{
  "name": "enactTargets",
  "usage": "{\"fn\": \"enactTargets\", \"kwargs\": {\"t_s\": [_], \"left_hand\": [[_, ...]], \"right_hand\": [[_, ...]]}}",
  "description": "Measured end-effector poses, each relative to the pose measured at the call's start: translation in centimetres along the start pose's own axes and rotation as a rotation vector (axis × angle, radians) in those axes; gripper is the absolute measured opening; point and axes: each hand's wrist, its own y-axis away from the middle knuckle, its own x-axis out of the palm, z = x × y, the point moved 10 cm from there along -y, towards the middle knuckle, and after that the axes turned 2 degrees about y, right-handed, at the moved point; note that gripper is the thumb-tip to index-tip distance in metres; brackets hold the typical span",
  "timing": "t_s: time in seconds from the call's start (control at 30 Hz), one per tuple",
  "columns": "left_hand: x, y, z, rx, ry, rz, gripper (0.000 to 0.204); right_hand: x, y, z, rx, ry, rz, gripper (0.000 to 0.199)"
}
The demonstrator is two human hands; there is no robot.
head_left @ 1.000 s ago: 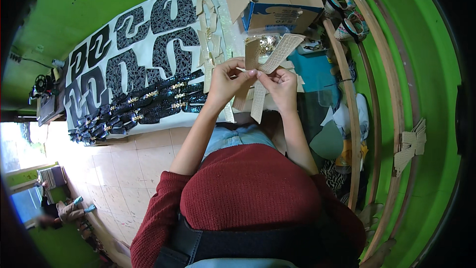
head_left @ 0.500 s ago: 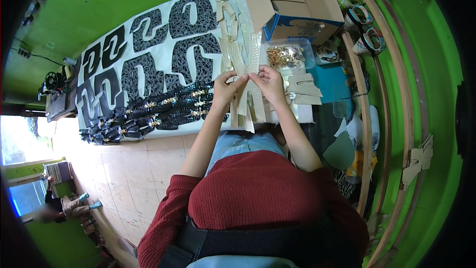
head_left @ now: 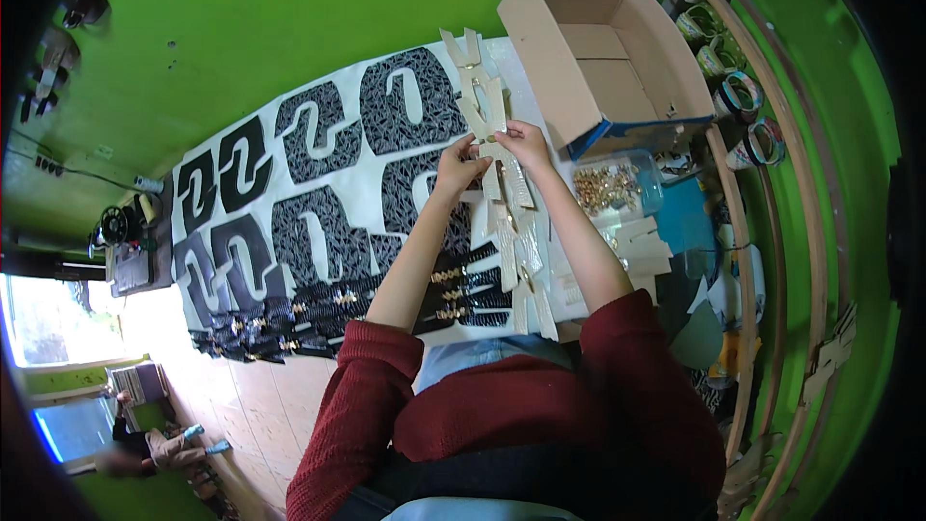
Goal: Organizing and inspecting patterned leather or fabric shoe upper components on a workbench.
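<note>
A row of cream, crocodile-textured sandal straps (head_left: pixel 529 256) with gold ornaments runs across the table. At its far part, my left hand (head_left: pixel 460 170) pinches the left side of one cream sandal strap (head_left: pixel 509 164). The fingers of my right hand (head_left: pixel 528 147) are closed on the same strap's right side, close to a small gold ornament (head_left: pixel 490 139) at its middle. More cream straps lie beyond my fingers. Black patterned cut pieces (head_left: pixel 410 101) spread over the white sheet left of my hands.
An open cardboard box (head_left: pixel 608 68) stands at the back right. Before it sits a clear tub (head_left: pixel 617 185) of gold ornaments. Black straps with gold ornaments (head_left: pixel 318 309) pile along the near left edge. Wooden rack rails (head_left: pixel 743 328) rise at right. A person (head_left: pixel 159 449) is at far left.
Both hands have moved farther out over the table, from a nearer cream strap to one farther along the row. The view has shifted, so the table sits lower and the box shows more.
</note>
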Motion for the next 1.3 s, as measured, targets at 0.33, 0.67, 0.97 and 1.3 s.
{"fn": "enactTargets", "kwargs": {"t_s": [0.33,0.67,0.97,1.3], "left_hand": [[-2.6,-4.8,-0.6,0.133,-0.430,-0.088,0.056],[-2.1,-3.6,-3.0,0.257,-0.543,-0.186,0.056],[1.5,-2.9,-5.7,0.547,-0.924,-0.078,0.052],[2.6,-6.3,-0.8,0.235,-1.513,0.083,0.070]], "right_hand": [[-0.8,-3.1,0.1,-0.080,0.284,-0.280,0.039],[-0.4,-2.4,2.4,-0.129,0.459,-0.332,0.035],[1.2,-1.1,4.6,-0.334,0.945,-0.268,0.028],[3.9,-2.6,0.3,-0.224,1.437,-0.025,0.048]]}}
